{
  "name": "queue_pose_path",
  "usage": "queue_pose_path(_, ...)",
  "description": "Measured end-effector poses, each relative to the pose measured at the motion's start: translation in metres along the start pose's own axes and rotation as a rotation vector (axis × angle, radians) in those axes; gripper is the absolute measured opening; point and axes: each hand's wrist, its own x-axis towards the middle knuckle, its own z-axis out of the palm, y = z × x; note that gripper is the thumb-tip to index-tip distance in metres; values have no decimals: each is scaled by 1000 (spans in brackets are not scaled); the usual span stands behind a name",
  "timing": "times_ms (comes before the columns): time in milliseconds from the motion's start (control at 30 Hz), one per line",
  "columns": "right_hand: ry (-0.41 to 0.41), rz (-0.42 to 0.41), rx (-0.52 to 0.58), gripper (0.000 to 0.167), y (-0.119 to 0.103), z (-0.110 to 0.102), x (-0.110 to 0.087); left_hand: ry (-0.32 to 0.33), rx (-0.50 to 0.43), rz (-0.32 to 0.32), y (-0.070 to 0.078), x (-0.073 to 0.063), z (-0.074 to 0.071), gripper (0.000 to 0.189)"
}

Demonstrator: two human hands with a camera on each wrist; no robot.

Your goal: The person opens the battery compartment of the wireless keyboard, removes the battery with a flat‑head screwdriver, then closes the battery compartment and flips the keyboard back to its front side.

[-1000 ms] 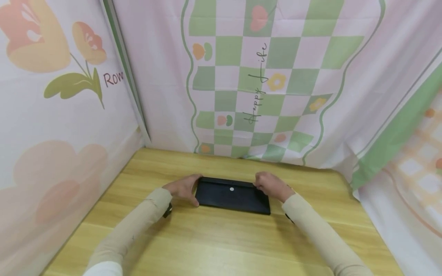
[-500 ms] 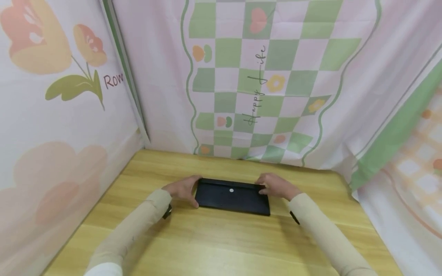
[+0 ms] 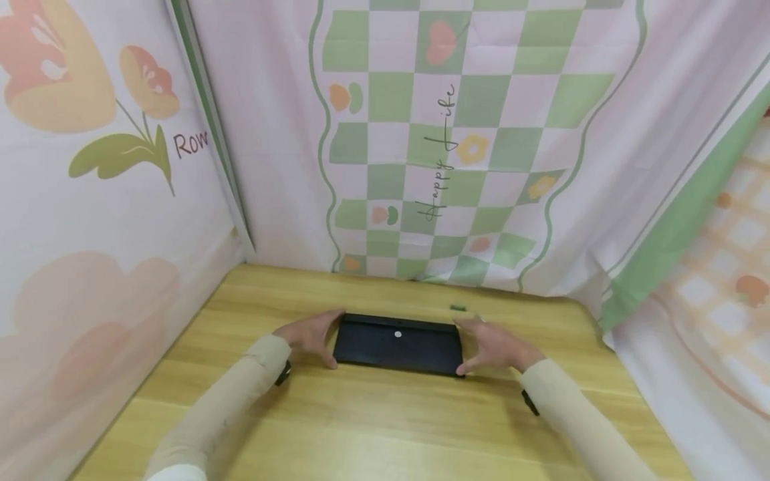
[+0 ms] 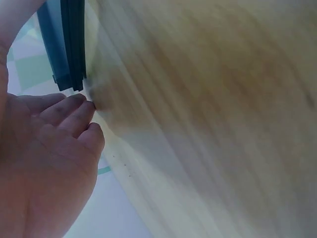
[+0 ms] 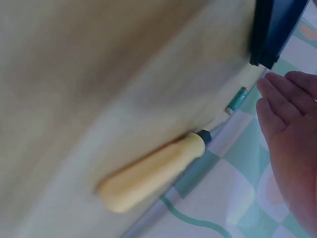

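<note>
A flat black rectangular device [image 3: 385,347] lies on the wooden table, with a thicker ridge along its far edge and a white round spot near the middle. My left hand [image 3: 309,336] holds its left end, thumb at the near corner and fingers at the far one. At the right end, my right hand [image 3: 499,344] spans it the same way. A small green cylindrical battery [image 5: 237,101] lies just beyond the right fingers. Beside it in the right wrist view is a screwdriver [image 5: 153,171] with a pale yellow handle and black collar, mostly hidden behind my hand in the head view.
Wood-grain table [image 3: 361,427] extends toward me from the device. A checked green and white curtain [image 3: 439,167] hangs along its back edge. Flower-printed cloth [image 3: 108,200] walls the left side, and more curtain [image 3: 716,267] closes off the right.
My right hand has left the device's far right edge, where its fingers were bunched, and now spans the right end. The green battery has come into view behind it. The left hand keeps its hold.
</note>
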Motion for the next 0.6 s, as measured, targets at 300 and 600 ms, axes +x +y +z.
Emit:
queue_pose_path(300, 3, 20, 78, 133, 2, 17, 0, 32, -30, 15, -4, 1, 2, 131)
queue_pose_path(600, 78, -9, 7, 132, 7, 21, 7, 79, -139, 69, -8, 3, 4, 126)
